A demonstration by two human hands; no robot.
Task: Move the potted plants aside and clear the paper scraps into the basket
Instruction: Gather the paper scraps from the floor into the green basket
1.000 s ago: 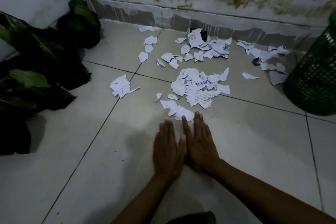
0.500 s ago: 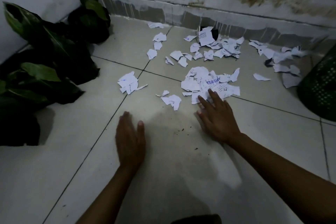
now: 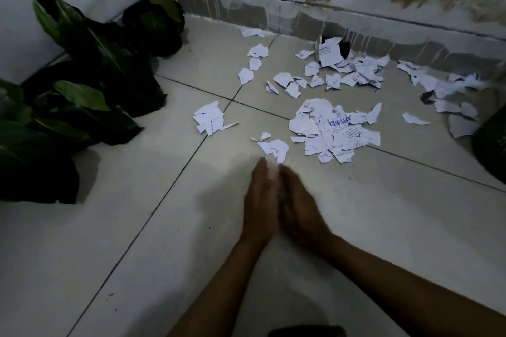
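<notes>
The potted plants [image 3: 82,107] sit in dark pots along the left wall, well apart from the litter, so that part of the job looks done and the step in hand is gathering paper. Just right of them a small cluster of scraps [image 3: 209,119] lies alone beside the tile joint, and it is easy to miss. At the centre the left hand [image 3: 260,200] and right hand [image 3: 298,202] rest side by side on the floor [image 3: 137,227], fingers straight and released, gripping nothing, with their tips just short of the nearest scraps [image 3: 275,148]. To do this well, I would spread the hands wide, cup them around the outer pieces and sweep inward toward the big heap [image 3: 334,131], keeping the palms flat on the tile so thin pieces do not slip under. Farther back, loose scraps by the skirting [image 3: 347,71] need drawing forward first. At the far right more torn pieces [image 3: 451,93] lie near the green basket [image 3: 492,145], only partly in view; those can go in first, as they are closest.
</notes>
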